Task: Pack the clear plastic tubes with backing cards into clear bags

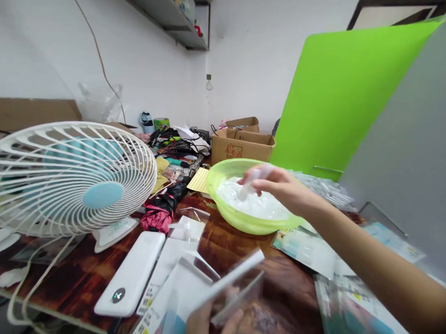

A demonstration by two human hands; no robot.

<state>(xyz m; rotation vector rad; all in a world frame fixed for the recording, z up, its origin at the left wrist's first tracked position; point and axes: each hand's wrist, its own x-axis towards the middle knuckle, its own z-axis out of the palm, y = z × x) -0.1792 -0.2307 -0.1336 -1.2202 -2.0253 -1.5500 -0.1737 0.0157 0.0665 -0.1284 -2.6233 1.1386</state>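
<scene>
My right hand (276,182) reaches over a light green plastic bowl (248,224), fingers pinched on a small whitish, translucent piece (247,188). White contents (229,190) lie in the bowl; single pieces are hard to make out. At the bottom edge, my left hand (203,328) grips a clear plastic blister pack (235,282) with a pale edge, tilted up and blurred by motion. Just left of this hand, several flat packs (179,284) with printed labels overlap on the dark wooden table (222,242).
A white fan (104,193) with a blue hub stands at the left, near a white power bank (131,277). More clear packs (361,309) lie at the right. Behind the bowl are cardboard boxes (242,145), tangled cables and a tall green panel (339,93).
</scene>
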